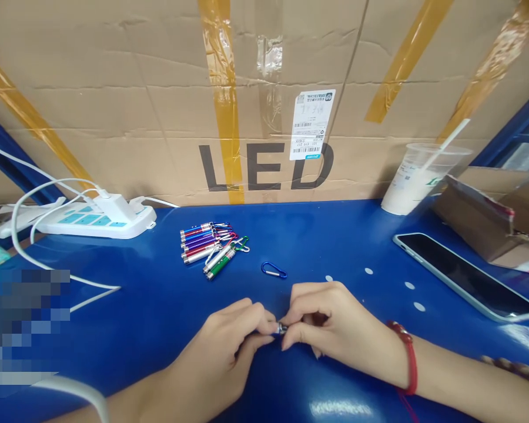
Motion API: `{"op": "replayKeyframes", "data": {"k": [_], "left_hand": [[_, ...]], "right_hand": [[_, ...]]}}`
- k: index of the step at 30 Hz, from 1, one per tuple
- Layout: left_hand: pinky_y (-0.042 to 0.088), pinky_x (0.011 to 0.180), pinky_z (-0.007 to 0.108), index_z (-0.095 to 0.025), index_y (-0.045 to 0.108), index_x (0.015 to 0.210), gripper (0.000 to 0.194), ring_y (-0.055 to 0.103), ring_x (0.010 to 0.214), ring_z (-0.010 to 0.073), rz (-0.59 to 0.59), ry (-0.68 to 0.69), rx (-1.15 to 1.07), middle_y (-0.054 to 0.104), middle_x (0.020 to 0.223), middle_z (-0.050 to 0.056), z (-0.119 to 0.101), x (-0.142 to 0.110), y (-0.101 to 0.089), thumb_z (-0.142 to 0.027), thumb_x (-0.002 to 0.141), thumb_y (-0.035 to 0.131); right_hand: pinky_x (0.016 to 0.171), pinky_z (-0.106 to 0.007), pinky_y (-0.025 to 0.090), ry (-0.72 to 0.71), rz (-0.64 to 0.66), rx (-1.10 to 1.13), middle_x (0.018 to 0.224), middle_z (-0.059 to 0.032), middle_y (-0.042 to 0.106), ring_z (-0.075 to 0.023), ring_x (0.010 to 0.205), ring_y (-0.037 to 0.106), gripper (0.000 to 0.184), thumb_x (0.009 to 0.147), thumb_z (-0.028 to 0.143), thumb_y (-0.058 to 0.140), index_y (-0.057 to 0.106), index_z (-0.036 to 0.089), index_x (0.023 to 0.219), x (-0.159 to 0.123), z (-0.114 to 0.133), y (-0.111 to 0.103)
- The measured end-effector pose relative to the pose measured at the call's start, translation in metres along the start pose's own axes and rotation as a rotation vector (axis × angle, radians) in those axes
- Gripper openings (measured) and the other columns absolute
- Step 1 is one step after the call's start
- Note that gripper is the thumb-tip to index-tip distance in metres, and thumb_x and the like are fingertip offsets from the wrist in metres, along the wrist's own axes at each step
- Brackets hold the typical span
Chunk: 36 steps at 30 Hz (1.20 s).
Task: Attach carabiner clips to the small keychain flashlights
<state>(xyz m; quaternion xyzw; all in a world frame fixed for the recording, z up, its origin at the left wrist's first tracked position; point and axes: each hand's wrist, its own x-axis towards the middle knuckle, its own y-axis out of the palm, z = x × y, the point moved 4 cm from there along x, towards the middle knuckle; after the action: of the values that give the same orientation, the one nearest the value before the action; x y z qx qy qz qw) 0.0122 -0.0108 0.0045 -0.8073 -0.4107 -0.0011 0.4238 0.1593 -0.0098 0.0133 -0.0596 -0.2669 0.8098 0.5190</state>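
My left hand point(233, 338) and my right hand point(324, 323) meet over the blue table point(158, 305), fingers pinched on a small metal keychain flashlight point(280, 329), of which only a silver and blue bit shows between the fingertips. A red cord bracelet circles my right wrist. Beyond the hands lies a loose blue carabiner clip point(274, 270). Further back left sits a pile of several small coloured keychain flashlights point(211, 244) with clips.
A white power strip point(101, 220) with a plugged charger and white cables lies at the back left. A phone point(465, 273) lies face up at right, beside a plastic cup with a straw point(417, 179) and an open carton point(489, 217). A large cardboard box marked LED point(264, 100) walls the back.
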Motion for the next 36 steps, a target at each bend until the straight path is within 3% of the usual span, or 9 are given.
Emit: {"op": "replayKeyframes", "data": {"k": [3,6,17,25,36], "left_hand": [[0.038,0.058,0.022,-0.020,0.047,0.076,0.022,0.049,0.061,0.0111,0.049,0.113,0.124,0.064,0.075,-0.001,-0.0055,-0.0021,0.0007,-0.002,0.085,0.039],[0.035,0.057,0.024,-0.019,0.048,0.077,0.023,0.044,0.058,0.0112,0.067,0.175,0.178,0.064,0.075,-0.001,-0.0081,-0.0036,0.0013,0.001,0.084,0.039],[0.038,0.064,0.022,-0.020,0.047,0.077,0.019,0.051,0.067,0.0112,0.007,0.011,0.040,0.063,0.077,-0.002,-0.0013,-0.0008,-0.0003,-0.004,0.085,0.044],[0.038,0.064,0.023,-0.020,0.049,0.075,0.020,0.048,0.064,0.0116,-0.002,0.052,0.060,0.063,0.075,-0.002,-0.0033,-0.0009,-0.0013,-0.004,0.085,0.043],[0.034,0.064,0.025,-0.020,0.050,0.077,0.024,0.043,0.061,0.0115,0.050,0.112,0.196,0.065,0.077,-0.003,-0.0033,-0.0043,0.0006,-0.003,0.087,0.038]], "right_hand": [[0.032,-0.012,0.039,0.345,0.104,0.278,0.061,0.0042,0.049,-0.0024,0.036,0.048,0.033,0.058,0.041,0.076,0.062,0.011,0.055,-0.0005,-0.0077,0.0093],[0.032,-0.010,0.038,0.430,0.120,0.331,0.060,0.0045,0.050,-0.0022,0.037,0.049,0.032,0.052,0.037,0.080,0.061,0.011,0.053,-0.0014,-0.0083,0.0121],[0.029,-0.008,0.037,0.339,0.105,0.200,0.065,0.0029,0.050,-0.0017,0.037,0.049,0.031,0.069,0.042,0.068,0.062,0.013,0.061,-0.0035,-0.0116,0.0097],[0.028,-0.008,0.036,0.358,0.095,0.235,0.063,0.0027,0.051,-0.0023,0.038,0.050,0.029,0.064,0.040,0.073,0.066,0.013,0.059,-0.0033,-0.0111,0.0109],[0.029,-0.011,0.036,0.207,0.036,0.148,0.060,0.0029,0.052,-0.0022,0.036,0.048,0.031,0.064,0.043,0.072,0.066,0.014,0.055,-0.0036,-0.0034,0.0089]]}}
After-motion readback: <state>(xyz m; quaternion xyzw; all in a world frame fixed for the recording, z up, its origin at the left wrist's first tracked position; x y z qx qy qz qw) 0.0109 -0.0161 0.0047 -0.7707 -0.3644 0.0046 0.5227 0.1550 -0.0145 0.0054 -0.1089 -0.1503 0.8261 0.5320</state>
